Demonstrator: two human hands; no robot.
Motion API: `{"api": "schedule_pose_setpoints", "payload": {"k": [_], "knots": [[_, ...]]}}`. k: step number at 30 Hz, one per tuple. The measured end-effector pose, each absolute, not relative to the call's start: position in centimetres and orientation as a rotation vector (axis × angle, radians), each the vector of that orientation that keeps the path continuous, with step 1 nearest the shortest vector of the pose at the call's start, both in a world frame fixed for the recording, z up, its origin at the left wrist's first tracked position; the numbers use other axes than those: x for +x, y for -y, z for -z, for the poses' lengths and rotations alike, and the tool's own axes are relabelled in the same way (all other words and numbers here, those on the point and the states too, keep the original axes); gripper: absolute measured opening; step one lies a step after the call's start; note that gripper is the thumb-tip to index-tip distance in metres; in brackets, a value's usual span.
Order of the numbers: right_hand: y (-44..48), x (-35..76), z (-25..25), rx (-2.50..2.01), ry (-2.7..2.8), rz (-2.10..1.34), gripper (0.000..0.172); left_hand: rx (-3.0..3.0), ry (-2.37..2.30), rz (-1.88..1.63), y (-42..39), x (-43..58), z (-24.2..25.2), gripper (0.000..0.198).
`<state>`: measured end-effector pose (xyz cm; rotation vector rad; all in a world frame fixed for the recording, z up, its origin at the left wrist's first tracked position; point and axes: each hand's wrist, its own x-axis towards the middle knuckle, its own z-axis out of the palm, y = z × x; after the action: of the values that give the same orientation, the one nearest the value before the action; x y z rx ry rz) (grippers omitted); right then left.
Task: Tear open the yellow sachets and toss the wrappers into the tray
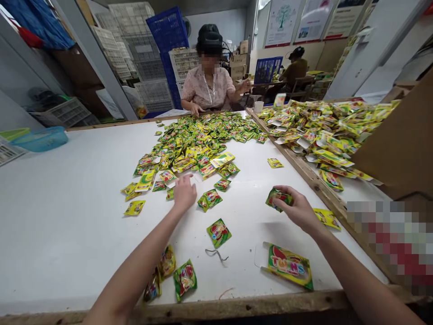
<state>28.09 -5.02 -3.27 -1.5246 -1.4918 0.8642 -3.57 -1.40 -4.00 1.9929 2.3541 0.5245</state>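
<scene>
My right hand [299,211] is closed on a small green candy packet [271,197] with red fruit printed on it, held just above the white tabletop. Over the near edge of the packet pile [199,135] is my left hand [184,194], its fingers partly showing and slightly apart, with nothing visible in them. A yellow-green carton [223,159] lies just beyond it. Between my hands are loose packets, among them a square green one [219,232]. Below my right hand lies a "TWINS" carton [290,265] with its left end flap open.
A wooden divider [304,169] separates off a heap of flat cartons [324,126] on the right. Opposite sits a person [211,88] with one hand by the pile. More packets [185,280] lie near the front wooden edge [243,307]. A blue basin [43,139] stands far left.
</scene>
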Motion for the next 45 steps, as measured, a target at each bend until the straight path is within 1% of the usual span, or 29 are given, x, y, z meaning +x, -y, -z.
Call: {"api": "schedule_pose_setpoints", "payload": {"k": [2,7,10,12,14,16,17,19,21,23,24,25,29,31,33,34,36,37,38,40,41,43,45], "knots": [[4.9,28.4,3.2,-1.501,1.311,-0.961,0.05,1.968,-2.496,-0.35,-0.1,-5.3,4.1,0.037],[5.1,29.0,3.2,-1.424,1.05,-1.128,0.043,1.982,-2.498,-0.145,-1.5,-7.8,4.7,0.032],[5.4,28.7,3.1,-1.286,1.024,-1.304,0.041,2.1,-2.423,-0.13,-1.0,-7.2,4.6,0.033],[5.7,28.1,3.1,-1.236,1.016,-1.405,0.04,2.271,-2.327,-0.269,0.1,-6.0,4.3,0.033],[6.1,27.2,3.1,-1.215,0.988,-1.519,0.038,2.515,-2.044,-0.561,2.1,-4.1,3.9,0.032],[6.7,26.1,3.1,-1.207,0.946,-1.654,0.039,2.734,-1.509,-0.846,4.8,-1.9,3.4,0.032],[7.0,25.6,3.1,-1.202,0.924,-1.725,0.041,2.809,-1.219,-0.922,6.2,-0.8,3.2,0.031],[7.9,24.6,2.9,-1.162,0.892,-1.876,0.045,2.919,-0.742,-0.866,8.7,1.2,2.6,0.028],[8.7,24.0,2.4,-1.093,0.876,-2.032,0.039,2.921,-0.576,-0.671,10.1,2.7,2.1,0.027],[9.2,23.9,1.7,-1.022,0.881,-2.121,0.031,2.852,-0.618,-0.558,10.4,3.8,1.6,0.028],[9.4,24.1,1.4,-1.002,0.892,-2.13,0.029,2.811,-0.647,-0.57,10.3,4.2,1.5,0.029],[9.5,24.4,1.1,-0.991,0.908,-2.121,0.029,2.775,-0.661,-0.62,10.0,4.6,1.3,0.029],[9.9,26.3,0.5,-0.991,0.982,-2.05,0.042,2.673,-0.54,-0.865,9.3,6.9,1.0,0.025],[10.2,27.6,0.4,-1.044,1.011,-1.957,0.04,2.617,-0.52,-0.933,9.7,8.4,1.2,0.025],[10.5,29.2,0.2,-1.146,1.039,-1.787,0.037,2.506,-0.657,-1.001,10.5,9.9,1.8,0.022],[10.6,30.1,0.0,-1.206,1.057,-1.685,0.036,2.446,-0.75,-0.992,11.0,10.5,2.4,0.031],[10.9,31.9,-0.4,-1.312,1.117,-1.544,0.036,2.397,-0.879,-0.822,11.8,11.3,3.8,0.068],[11.1,32.8,-0.5,-1.355,1.172,-1.545,0.037,2.417,-0.893,-0.668,12.0,11.4,4.5,0.08],[11.4,33.4,-0.6,-1.389,1.244,-1.59,0.037,2.45,-0.893,-0.513,12.0,11.4,5.1,0.082],[11.8,33.8,-0.4,-1.418,1.421,-1.72,0.037,2.521,-0.914,-0.322,11.7,10.7,5.8,0.069],[12.0,33.6,-0.1,-1.398,1.519,-1.771,0.037,2.558,-0.931,-0.307,11.3,10.1,5.7,0.062],[12.0,32.4,0.7,-1.282,1.697,-1.806,0.032,2.641,-0.937,-0.387,10.4,8.5,5.0,0.054],[11.6,30.5,1.2,-1.122,1.802,-1.774,0.029,2.657,-0.982,-0.568,9.8,6.7,3.8,0.05]]}}
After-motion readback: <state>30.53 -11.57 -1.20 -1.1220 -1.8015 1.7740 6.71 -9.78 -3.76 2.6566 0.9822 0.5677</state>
